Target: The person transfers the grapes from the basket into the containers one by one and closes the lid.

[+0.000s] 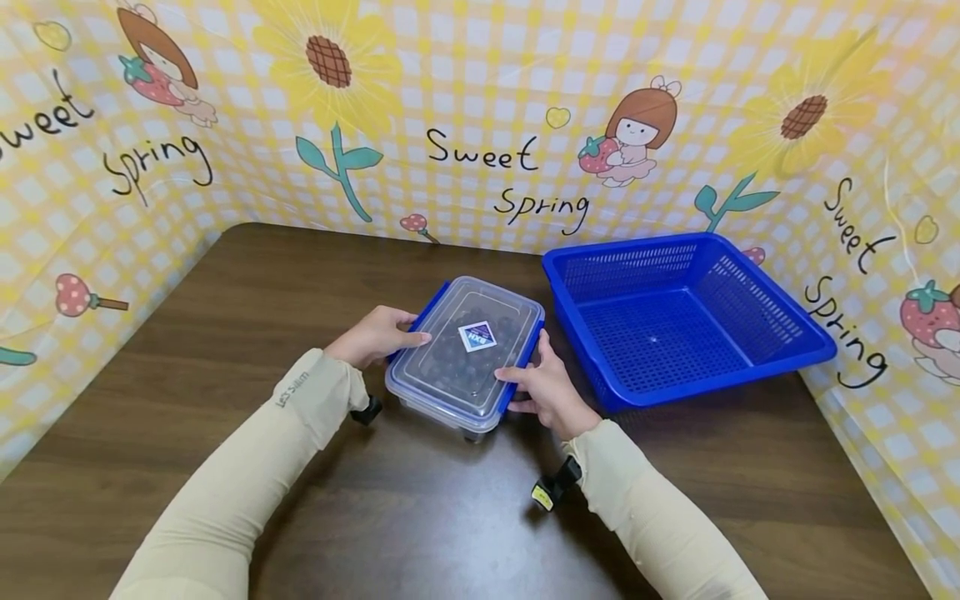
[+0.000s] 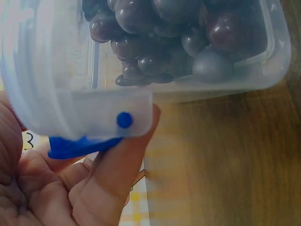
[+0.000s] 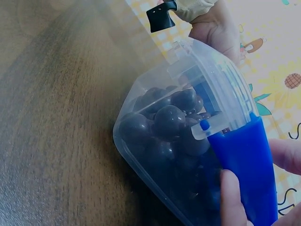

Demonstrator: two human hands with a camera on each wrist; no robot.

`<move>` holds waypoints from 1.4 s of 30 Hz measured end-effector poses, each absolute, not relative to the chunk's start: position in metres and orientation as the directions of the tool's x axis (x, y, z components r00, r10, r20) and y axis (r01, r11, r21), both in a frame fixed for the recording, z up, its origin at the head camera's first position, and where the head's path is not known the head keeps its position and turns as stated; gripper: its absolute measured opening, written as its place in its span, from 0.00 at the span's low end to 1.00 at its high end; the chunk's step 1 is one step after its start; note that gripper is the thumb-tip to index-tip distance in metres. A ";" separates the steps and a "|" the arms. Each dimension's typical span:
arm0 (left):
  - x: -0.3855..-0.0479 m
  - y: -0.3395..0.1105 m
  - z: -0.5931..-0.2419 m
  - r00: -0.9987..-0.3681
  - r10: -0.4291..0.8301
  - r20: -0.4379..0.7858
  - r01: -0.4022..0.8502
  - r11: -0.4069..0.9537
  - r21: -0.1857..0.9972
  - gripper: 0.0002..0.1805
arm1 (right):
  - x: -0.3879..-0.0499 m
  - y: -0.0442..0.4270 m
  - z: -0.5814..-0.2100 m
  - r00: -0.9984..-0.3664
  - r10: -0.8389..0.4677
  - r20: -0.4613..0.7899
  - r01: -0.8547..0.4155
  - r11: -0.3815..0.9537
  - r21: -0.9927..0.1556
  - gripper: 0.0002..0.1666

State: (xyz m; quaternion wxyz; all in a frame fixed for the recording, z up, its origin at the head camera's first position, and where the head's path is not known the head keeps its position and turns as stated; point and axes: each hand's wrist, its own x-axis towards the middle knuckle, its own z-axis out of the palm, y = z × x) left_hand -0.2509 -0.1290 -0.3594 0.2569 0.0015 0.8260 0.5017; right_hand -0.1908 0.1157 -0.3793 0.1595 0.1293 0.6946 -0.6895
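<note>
A clear plastic food container (image 1: 465,354) with a lid, blue side latches and a small label is between both hands in the head view. Dark round fruit, which look like grapes (image 2: 136,19), show through its wall. At its left side the left hand (image 1: 378,335) grips the edge, thumb over the lid. In the left wrist view, fingers lie against a blue latch (image 2: 84,145). The right hand (image 1: 551,385) grips the opposite side, thumb on the lid's edge; its fingers touch the other blue latch (image 3: 247,165). Whether the container's base fully rests on the table cannot be told.
A blue plastic basket (image 1: 656,329) with slotted walls and nothing in it stands to the right of the container. Both are at the brown wooden table (image 1: 315,267). A yellow checked, printed cloth (image 1: 465,83) surrounds the table's back and sides.
</note>
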 end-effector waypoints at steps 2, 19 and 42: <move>-0.250 -0.129 -0.359 -0.871 0.255 -0.420 -0.255 0.496 0.830 0.32 | -0.191 0.116 -0.379 -0.916 -0.040 -0.400 0.399 0.014 -0.917 0.61; -0.248 -0.125 -0.355 -0.896 0.222 -0.385 -0.212 0.549 0.808 0.29 | -0.193 0.115 -0.379 -0.908 -0.041 -0.416 0.416 0.022 -0.909 0.60; -0.245 -0.120 -0.351 -0.929 0.216 -0.299 -0.053 0.723 0.688 0.27 | -0.193 0.113 -0.379 -0.909 -0.037 -0.416 0.416 0.007 -0.909 0.60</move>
